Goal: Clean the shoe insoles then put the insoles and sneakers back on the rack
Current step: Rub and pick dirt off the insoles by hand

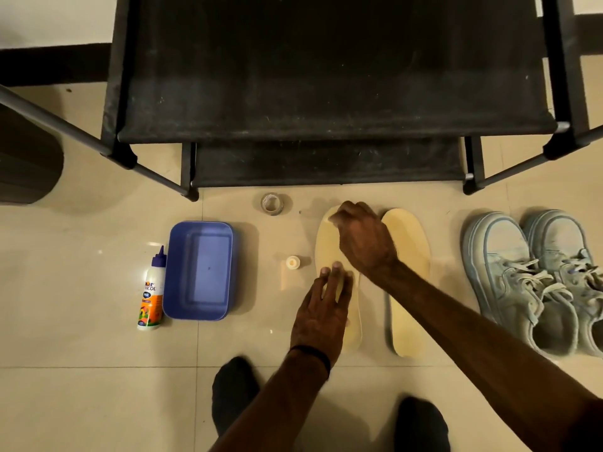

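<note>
- Head view: we look down at a tiled floor, with the black rack at 12 o'clock, both its shelves bare.
- Two yellow insoles lie side by side just below centre; the left insole is under our hands and the right insole lies just beside it at 3 o'clock, untouched.
- Our left hand lies flat, fingers together, pressing the heel half of the left insole.
- Our right hand is curled over its toe end at 12 o'clock; we cannot tell whether the fingers pinch a cloth or only rub.
- The sneakers stand as a pair at 3 o'clock, well apart from the rack.
- At 9 o'clock sit a blue tub and, touching its left side, a glue bottle; a small bottle stands just beside the insole, a tape roll at 11 o'clock.
- We judge the cleaning step is in hand, on the first insole.
- Next, we reckon, calls for working down its length, then shifting both hands to the right insole.
</note>
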